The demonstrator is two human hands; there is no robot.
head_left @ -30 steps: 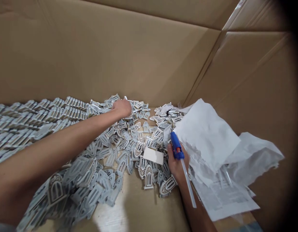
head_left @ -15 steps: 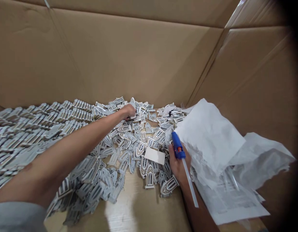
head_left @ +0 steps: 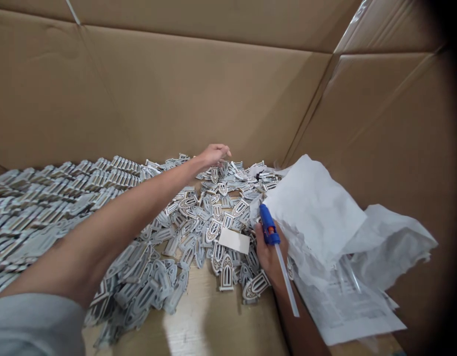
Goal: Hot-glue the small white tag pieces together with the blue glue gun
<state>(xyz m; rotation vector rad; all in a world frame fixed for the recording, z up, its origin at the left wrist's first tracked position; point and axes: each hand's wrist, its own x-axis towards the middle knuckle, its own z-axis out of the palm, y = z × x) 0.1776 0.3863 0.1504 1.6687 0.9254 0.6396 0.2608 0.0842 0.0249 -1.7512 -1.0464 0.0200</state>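
Observation:
My left hand point(head_left: 215, 155) is stretched out over the far edge of the heap, close to the back cardboard wall. Its fingers look loosely bent and apart, slightly blurred, with nothing visible in them. Just beneath it lie small arched window-shaped pieces point(head_left: 222, 189), grey and white, some with brown scrollwork. My right hand point(head_left: 267, 252) is closed around a blue glue gun point(head_left: 268, 223). A long translucent glue stick point(head_left: 287, 282) sticks out of the gun's back end toward me. The gun's nozzle points away, beside crumpled white paper.
Stacked rows of the same pieces point(head_left: 65, 198) fill the left side. A blank white card point(head_left: 234, 241) lies on the heap. White paper and plastic sheets point(head_left: 317, 212) cover the right. Tall cardboard walls point(head_left: 198, 94) stand behind and to the right.
My left hand has lifted from among the pieces and moved right, toward the back wall, its fist loosening. My right hand keeps the glue gun in nearly the same place; the view has shifted slightly.

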